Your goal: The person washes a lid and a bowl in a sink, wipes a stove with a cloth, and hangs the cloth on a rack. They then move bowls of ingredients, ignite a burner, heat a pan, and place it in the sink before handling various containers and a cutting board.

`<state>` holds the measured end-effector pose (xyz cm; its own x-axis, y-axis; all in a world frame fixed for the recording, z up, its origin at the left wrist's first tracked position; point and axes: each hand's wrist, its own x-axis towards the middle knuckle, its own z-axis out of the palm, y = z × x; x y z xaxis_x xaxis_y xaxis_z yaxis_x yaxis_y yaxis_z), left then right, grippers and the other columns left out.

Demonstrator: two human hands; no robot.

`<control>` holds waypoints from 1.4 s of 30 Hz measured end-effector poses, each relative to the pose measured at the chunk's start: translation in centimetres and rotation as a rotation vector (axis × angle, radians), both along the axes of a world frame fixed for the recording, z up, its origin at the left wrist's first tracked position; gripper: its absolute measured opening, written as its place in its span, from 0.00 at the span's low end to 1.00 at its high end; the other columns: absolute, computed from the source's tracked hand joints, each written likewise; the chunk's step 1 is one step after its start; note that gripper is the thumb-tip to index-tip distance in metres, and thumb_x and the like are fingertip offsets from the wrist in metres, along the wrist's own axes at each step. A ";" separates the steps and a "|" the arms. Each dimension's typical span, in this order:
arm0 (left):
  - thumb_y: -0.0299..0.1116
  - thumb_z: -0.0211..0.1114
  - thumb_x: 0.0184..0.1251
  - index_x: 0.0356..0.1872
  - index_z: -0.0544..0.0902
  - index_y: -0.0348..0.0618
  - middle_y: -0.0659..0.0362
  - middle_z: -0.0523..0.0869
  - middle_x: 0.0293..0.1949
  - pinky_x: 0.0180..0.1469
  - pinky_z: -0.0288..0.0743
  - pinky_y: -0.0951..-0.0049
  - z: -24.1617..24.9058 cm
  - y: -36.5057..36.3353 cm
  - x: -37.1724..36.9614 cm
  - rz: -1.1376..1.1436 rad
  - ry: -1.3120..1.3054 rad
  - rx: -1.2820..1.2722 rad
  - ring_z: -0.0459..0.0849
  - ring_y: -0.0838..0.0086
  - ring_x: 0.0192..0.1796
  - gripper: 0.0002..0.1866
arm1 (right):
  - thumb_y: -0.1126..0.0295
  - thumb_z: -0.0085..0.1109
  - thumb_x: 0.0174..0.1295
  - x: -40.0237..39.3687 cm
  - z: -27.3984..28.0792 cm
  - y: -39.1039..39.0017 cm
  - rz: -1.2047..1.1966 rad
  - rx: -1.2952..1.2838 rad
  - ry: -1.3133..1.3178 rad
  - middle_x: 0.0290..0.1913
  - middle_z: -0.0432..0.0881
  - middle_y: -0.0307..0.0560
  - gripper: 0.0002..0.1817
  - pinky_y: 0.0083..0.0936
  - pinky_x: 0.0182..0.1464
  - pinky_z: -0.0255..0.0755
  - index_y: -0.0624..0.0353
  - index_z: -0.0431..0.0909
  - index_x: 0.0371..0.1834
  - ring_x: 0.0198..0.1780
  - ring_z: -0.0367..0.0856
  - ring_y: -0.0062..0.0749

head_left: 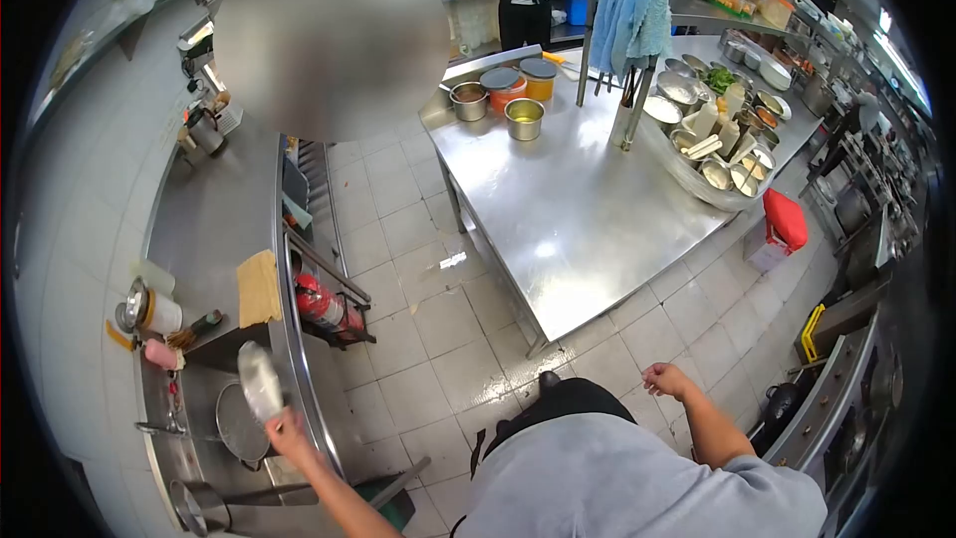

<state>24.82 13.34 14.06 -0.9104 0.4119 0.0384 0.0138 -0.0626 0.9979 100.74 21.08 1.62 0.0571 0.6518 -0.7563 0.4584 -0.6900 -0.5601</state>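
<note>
My left hand (287, 432) is closed on the rim of a shiny, shallow metal bowl (260, 381). The bowl is tilted over the sink area at the left, above a wide pot (239, 420) that stands in the sink. My right hand (667, 380) hangs over the floor beside my body. Its fingers are loosely bent and I see nothing in them.
A long-handled pan (202, 508) is at the lower left. A brown cloth (259, 287) lies on the left counter (214, 214). The steel table (558, 249) ahead bears tubs and a round tray of condiments. Red fire extinguishers (327, 307) stand below the counter. Other people are at the back.
</note>
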 end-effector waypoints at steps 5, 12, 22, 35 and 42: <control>0.20 0.74 0.41 0.30 0.76 0.43 0.59 0.75 0.36 0.44 0.72 0.70 -0.3 12.7 11.6 -0.548 0.598 -0.253 0.76 0.69 0.41 0.16 | 0.64 0.58 0.66 -6.9 7.0 5.1 -0.070 0.308 0.273 0.31 0.82 0.43 0.16 0.19 0.31 0.74 0.62 0.75 0.51 0.29 0.80 0.23; 0.31 0.79 0.43 0.30 0.76 0.42 0.46 0.73 0.57 0.61 0.69 0.62 -4.0 27.8 30.0 -1.375 0.559 -0.171 0.72 0.53 0.61 0.18 | 0.64 0.58 0.65 -16.6 11.1 18.0 -0.161 0.471 0.545 0.40 0.79 0.44 0.21 0.20 0.34 0.74 0.58 0.69 0.59 0.33 0.77 0.23; 0.27 0.61 0.64 0.57 0.79 0.48 0.49 0.73 0.65 0.55 0.77 0.67 -3.9 38.0 33.1 -1.501 0.466 -0.087 0.80 0.58 0.59 0.19 | 0.70 0.59 0.62 -15.1 8.3 27.4 -0.603 0.786 0.178 0.59 0.71 0.49 0.30 0.25 0.46 0.73 0.57 0.62 0.68 0.46 0.74 0.26; 0.32 0.56 0.72 0.60 0.73 0.40 0.54 0.83 0.51 0.36 0.76 0.79 -8.8 49.3 -2.3 -1.166 -0.109 -0.509 0.82 0.76 0.39 0.18 | 0.62 0.57 0.64 -18.6 4.7 32.8 -1.038 0.554 0.041 0.30 0.78 0.41 0.13 0.24 0.25 0.75 0.58 0.73 0.44 0.24 0.75 0.25; 0.34 0.58 0.71 0.57 0.75 0.38 0.56 0.84 0.45 0.33 0.76 0.79 -7.9 57.7 -13.3 -1.079 -0.226 -0.496 0.81 0.77 0.36 0.17 | 0.66 0.54 0.62 -24.4 3.6 37.6 -1.235 0.710 0.130 0.30 0.80 0.44 0.10 0.25 0.25 0.77 0.60 0.74 0.41 0.24 0.78 0.30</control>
